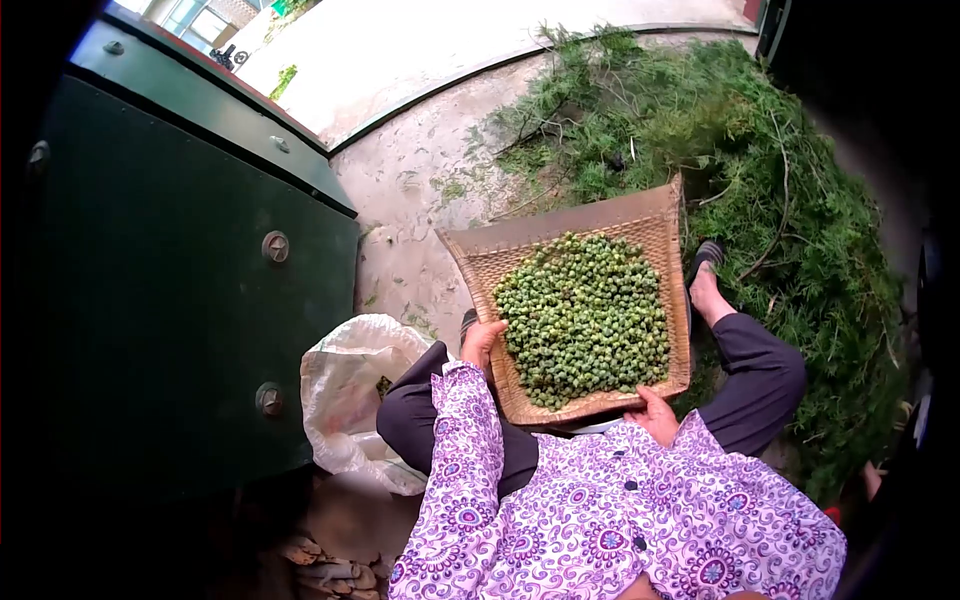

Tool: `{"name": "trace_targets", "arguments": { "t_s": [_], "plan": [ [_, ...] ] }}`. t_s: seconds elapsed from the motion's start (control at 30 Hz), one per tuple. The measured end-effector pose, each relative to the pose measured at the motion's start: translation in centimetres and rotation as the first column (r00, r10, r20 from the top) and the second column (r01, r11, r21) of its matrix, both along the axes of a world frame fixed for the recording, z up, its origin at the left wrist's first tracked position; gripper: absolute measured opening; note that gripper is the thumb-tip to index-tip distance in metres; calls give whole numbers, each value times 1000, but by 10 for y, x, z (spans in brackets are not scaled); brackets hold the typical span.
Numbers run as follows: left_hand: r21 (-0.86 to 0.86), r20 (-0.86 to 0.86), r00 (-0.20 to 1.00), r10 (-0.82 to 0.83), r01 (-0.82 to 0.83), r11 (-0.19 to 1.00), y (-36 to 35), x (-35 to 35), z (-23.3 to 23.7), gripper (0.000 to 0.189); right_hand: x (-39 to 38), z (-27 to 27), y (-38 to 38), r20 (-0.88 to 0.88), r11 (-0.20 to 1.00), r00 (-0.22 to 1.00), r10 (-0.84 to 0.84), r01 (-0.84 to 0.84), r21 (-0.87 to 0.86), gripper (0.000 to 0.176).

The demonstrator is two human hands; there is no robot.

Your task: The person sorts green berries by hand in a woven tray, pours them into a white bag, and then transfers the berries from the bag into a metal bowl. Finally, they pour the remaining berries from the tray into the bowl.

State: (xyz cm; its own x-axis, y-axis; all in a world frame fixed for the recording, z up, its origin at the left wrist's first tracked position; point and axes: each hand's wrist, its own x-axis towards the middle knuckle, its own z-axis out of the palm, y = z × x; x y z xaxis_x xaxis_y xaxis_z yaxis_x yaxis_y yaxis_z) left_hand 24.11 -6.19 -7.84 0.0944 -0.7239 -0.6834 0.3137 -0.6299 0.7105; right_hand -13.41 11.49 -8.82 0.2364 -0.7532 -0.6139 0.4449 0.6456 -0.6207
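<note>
A woven winnowing basket [478,268] rests over my lap, its wide flat lip pointing away from me. Inside it lies a thick layer of small round green cones or berries [585,320]; their exact kind I cannot make out. My left hand [483,343] grips the basket's left side, thumb over the rim. At the near right edge, my right hand [655,415] is closed on the rim with the thumb on top. The fingers of both hands are partly hidden beneath the basket.
A heap of cut evergreen branches [800,230] covers the ground ahead and to the right. Beside my left knee stands an open white woven sack [340,400]. A dark green metal door [200,270] fills the left. Several wood pieces [340,575] lie at lower left.
</note>
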Motion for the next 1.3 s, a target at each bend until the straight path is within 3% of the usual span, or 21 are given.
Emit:
{"name": "trace_targets", "arguments": {
  "t_s": [0.07,0.13,0.2,0.27,0.3,0.33,0.37,0.4,0.5,0.57,0.67,0.7,0.8,0.83,0.87,0.9,0.93,0.97,1.0,1.13,1.3],
  "plan": [
    [29,251,968,-20,13,1000,-2,-12,30,29,13,42,-29,52,793,944,-327,244,558,60],
    [-4,289,957,8,-8,1000,3,-12,23,31,-2,-15,-6,-262,997,962,78,-79,7,59],
    [-27,356,934,25,-17,999,16,-16,19,31,6,47,-16,-600,977,794,98,-192,-94,52],
    [-61,143,985,99,-91,994,31,-20,16,29,-16,35,-21,-780,878,609,-144,-285,-385,40],
    [-73,171,982,79,-67,995,39,-23,32,28,-25,22,-33,-539,942,793,-285,128,-310,39],
    [-89,192,979,67,-51,995,47,-33,65,27,-28,16,-53,-281,877,833,-477,472,-90,38],
    [-158,109,986,127,-109,981,55,-47,117,25,-24,35,-74,-319,742,720,-616,667,72,31],
    [-190,66,983,170,-155,970,55,-47,119,22,-17,59,-78,-312,727,672,-671,678,-103,23],
    [-311,-92,966,241,-258,915,49,-39,92,17,-31,98,-95,-277,753,704,-654,572,-325,26],
    [-337,-298,925,236,-333,881,67,-36,127,10,-32,150,-100,-251,748,738,-627,479,-460,28],
    [-421,-445,845,296,-490,764,100,-42,147,9,-3,221,-82,81,617,823,-563,484,-621,33],
    [-435,-474,818,325,-539,721,108,-46,160,10,4,232,-82,105,673,858,-503,465,-575,38],
    [-548,-426,813,397,-580,603,130,-45,195,9,34,262,-83,144,787,881,-451,469,-401,34],
    [-524,-401,829,389,-556,645,140,-45,211,7,24,262,-85,141,803,895,-424,443,-398,34],
    [-708,-239,860,451,-472,526,135,-35,207,6,15,259,-90,144,818,923,-357,383,-429,28],
    [-593,-310,817,486,-566,573,140,-36,200,6,9,257,-92,147,824,943,-298,331,-460,21],
    [-466,-375,766,522,-643,608,164,-37,252,6,30,283,-82,127,834,948,-291,316,-451,10],
    [-406,-535,715,451,-685,605,171,-27,235,6,34,283,-82,83,820,955,-285,288,-494,8],
    [-420,-390,734,556,-679,603,173,-27,219,2,42,282,-84,41,803,959,-282,259,-537,6],
    [-276,-439,606,664,-794,542,213,-17,196,5,85,286,-74,-94,759,945,-312,188,-624,5],
    [-304,-387,574,721,-818,488,243,4,173,9,124,301,-67,-130,773,986,-105,-2,-635,5]
  ]
}}
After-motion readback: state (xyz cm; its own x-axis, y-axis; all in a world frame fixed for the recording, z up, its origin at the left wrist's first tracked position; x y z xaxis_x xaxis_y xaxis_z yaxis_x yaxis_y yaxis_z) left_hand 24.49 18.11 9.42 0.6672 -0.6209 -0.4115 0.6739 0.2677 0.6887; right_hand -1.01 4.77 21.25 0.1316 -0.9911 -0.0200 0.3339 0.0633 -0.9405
